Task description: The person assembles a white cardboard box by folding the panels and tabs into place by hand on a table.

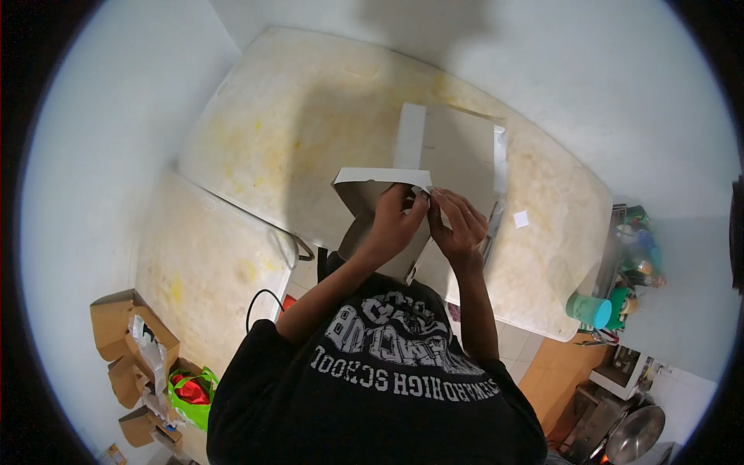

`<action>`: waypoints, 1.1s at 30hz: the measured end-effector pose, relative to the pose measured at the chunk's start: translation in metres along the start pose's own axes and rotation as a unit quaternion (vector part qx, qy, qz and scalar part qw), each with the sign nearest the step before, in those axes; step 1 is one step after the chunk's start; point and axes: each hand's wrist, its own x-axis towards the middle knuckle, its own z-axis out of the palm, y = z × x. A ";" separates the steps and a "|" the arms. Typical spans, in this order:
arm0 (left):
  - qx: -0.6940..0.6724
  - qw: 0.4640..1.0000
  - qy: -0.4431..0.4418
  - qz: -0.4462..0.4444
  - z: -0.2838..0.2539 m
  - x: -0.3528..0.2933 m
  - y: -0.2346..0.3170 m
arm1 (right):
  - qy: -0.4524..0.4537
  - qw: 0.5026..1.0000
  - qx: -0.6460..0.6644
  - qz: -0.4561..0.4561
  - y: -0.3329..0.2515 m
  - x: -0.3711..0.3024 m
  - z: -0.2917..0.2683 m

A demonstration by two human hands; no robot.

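Note:
A white cardboard box [409,139], grey inside, lies partly unfolded on the table in front of me. One of its side walls stands up toward me, with its flap bent over. My left hand [397,221] has its fingers curled on this wall near the corner. Close beside it, my right hand [459,221] pinches the same corner, its fingertips almost meeting those of the left. The exact tab between the fingertips is too small to make out. My hands and forearms hide part of the box's near side.
A small white paper square [521,219] lies on the stained cream table [232,147], right of the box. A teal cup [589,310] stands at the table's right edge by a rack. Opened brown cartons [116,329] and a green bag [191,395] sit lower left.

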 end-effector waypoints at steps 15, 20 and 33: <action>-0.047 0.998 0.043 -0.011 -0.003 0.001 0.010 | -0.018 0.994 0.032 0.107 -0.014 0.014 -0.009; 0.224 0.965 0.025 0.133 -0.007 0.000 0.022 | -0.069 0.989 0.027 0.125 -0.016 0.021 -0.016; 0.272 0.945 0.026 0.177 -0.010 -0.006 0.027 | -0.066 0.990 -0.023 0.120 -0.023 0.022 -0.016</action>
